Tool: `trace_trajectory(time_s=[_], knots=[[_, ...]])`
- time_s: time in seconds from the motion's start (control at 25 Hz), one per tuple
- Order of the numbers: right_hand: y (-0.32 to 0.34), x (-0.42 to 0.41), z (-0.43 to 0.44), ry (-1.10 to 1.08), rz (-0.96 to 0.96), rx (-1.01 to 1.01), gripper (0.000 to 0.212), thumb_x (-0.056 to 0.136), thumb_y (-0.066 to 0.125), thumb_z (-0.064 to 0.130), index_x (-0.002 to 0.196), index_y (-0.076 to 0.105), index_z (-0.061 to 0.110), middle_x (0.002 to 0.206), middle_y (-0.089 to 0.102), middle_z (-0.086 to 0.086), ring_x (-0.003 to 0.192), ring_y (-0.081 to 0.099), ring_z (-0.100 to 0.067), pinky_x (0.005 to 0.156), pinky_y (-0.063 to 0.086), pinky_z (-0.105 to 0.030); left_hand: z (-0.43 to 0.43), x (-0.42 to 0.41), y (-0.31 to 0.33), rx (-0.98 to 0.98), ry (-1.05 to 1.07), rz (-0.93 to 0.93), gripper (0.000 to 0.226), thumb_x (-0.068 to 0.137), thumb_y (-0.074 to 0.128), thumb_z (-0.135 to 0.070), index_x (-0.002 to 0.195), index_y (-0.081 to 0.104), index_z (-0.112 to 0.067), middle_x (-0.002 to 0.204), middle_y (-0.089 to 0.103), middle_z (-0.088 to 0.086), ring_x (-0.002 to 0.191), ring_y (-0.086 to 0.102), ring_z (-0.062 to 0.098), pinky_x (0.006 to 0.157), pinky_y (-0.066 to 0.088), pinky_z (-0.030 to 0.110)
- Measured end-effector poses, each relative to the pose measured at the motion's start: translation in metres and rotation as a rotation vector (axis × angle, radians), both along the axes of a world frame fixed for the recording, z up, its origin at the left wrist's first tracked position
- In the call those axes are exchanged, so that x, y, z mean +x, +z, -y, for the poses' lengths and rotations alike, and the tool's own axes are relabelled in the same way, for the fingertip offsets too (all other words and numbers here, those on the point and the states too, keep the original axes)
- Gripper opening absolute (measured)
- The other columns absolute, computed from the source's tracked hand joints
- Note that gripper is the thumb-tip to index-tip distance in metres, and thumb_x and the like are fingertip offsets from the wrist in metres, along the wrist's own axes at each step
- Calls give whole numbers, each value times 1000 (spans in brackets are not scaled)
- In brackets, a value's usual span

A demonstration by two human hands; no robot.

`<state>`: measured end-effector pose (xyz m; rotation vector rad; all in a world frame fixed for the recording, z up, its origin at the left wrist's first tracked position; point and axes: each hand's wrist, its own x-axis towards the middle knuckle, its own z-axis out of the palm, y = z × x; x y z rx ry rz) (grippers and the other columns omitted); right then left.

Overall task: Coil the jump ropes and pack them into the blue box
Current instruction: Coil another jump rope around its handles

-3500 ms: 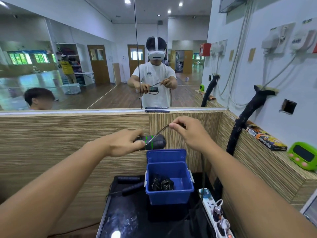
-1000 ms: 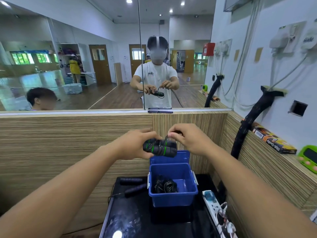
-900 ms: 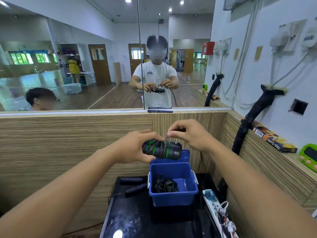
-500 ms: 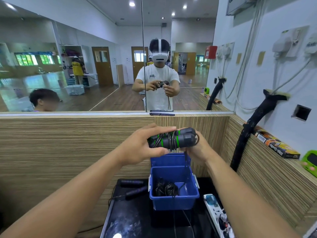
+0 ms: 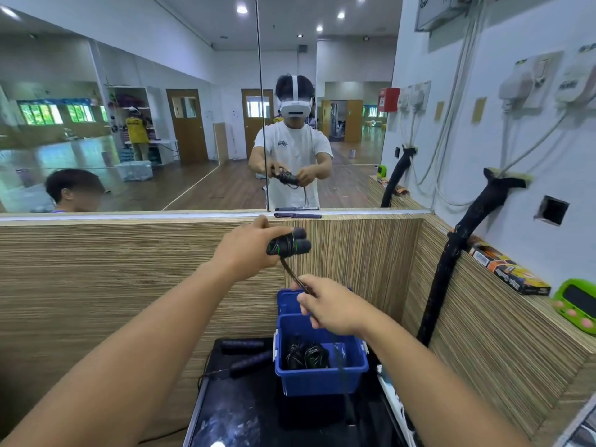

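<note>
Head view, single frame.

- Far left: striped wood partition (image 5: 96, 269) backed the work area, with a mirror above it. A pen (image 5: 297, 215) lay on the partition's top ledge.
- Low left of centre: a loose jump rope (image 5: 250, 366) lay on the black table (image 5: 258, 414). Its two dark handles sat near each other, just left of the box, and its cord trailed off the table's left edge.
- Left hand (image 5: 248, 250): raised in front of the partition, fingers curled round the paired handles (image 5: 288, 244). These were black with green rings, held side by side, with cord wound round them.
- The cord (image 5: 290, 272) ran from under the handles down and right to the other hand.
- Right hand (image 5: 332, 309): lower than the left and apart from it, above the box, pinching the cord between thumb and fingers. A thin blurred strand hung from it across the box front.
- Blue box (image 5: 319, 380): on the table, lid tilted up at the back. One coiled rope (image 5: 306, 354) was already inside, toward the left.
- Right: a black hose (image 5: 451, 269) rose along the side partition. A carton (image 5: 506, 272) and a green timer (image 5: 577, 304) rested on the right-hand ledge.
</note>
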<state>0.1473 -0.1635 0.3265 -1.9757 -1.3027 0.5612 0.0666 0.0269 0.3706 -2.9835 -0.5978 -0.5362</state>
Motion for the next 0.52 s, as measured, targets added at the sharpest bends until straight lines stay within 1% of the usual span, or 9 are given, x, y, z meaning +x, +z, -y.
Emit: trace_trajectory(time_s=[0.08,0.12,0.2,0.24,0.28,0.32,0.36,0.44,0.52], knots=[[19,4,5,-23,172,-7,18,104,42,24,104,59,20,81,60,5,62,52,-12,58,44,-28,3,-5,-1,82,-73,-153,64,87,70,-41,143,41,-49,127,53,-9,106,60,22,78,49,35],[29,7,9,-48,255,-1,19,103,44,26,101,62,21,82,62,6,64,55,-13,60,47,-29,7,-8,-2,81,-135,-200,62,85,71,-42,139,42,-47,126,55,-12,106,60,20,78,49,35],[45,18,14,-88,469,13,17,101,51,32,99,66,25,88,67,8,75,61,-14,71,53,-32,17,-17,-5,-8,-238,-242,56,81,73,-44,126,41,-44,117,60,-13,100,61,18,79,50,37],[51,24,16,-94,558,39,17,98,54,37,100,68,27,91,68,9,81,62,-13,76,53,-34,21,-22,-8,-90,-272,-240,54,79,75,-45,120,40,-43,112,62,-12,98,60,18,81,51,39],[56,31,17,-86,595,75,18,95,59,40,99,70,28,93,68,10,85,62,-11,79,52,-34,25,-27,-9,-190,-303,-215,55,77,77,-44,117,40,-41,111,62,-11,98,60,17,85,51,40],[58,37,17,-69,577,121,18,92,63,42,97,72,28,92,69,11,86,62,-10,79,51,-32,28,-34,-10,-300,-339,-166,55,75,81,-41,115,42,-38,112,62,-11,100,60,16,89,50,39],[58,41,17,-49,496,176,18,90,66,42,95,73,27,90,70,10,85,62,-8,78,50,-29,31,-40,-9,-416,-374,-98,55,74,83,-36,114,45,-37,113,62,-11,102,61,14,91,50,36],[52,46,16,-31,229,289,14,89,68,36,89,75,23,85,71,10,79,62,-4,75,48,-24,35,-51,-6,-630,-429,41,56,72,88,-27,110,48,-37,114,63,-8,103,63,13,93,51,31],[40,48,15,-32,-33,363,13,91,66,28,88,74,20,85,71,9,78,62,-3,75,47,-21,37,-58,-5,-749,-456,105,59,71,90,-25,112,51,-40,116,65,-4,105,63,12,97,48,28]])
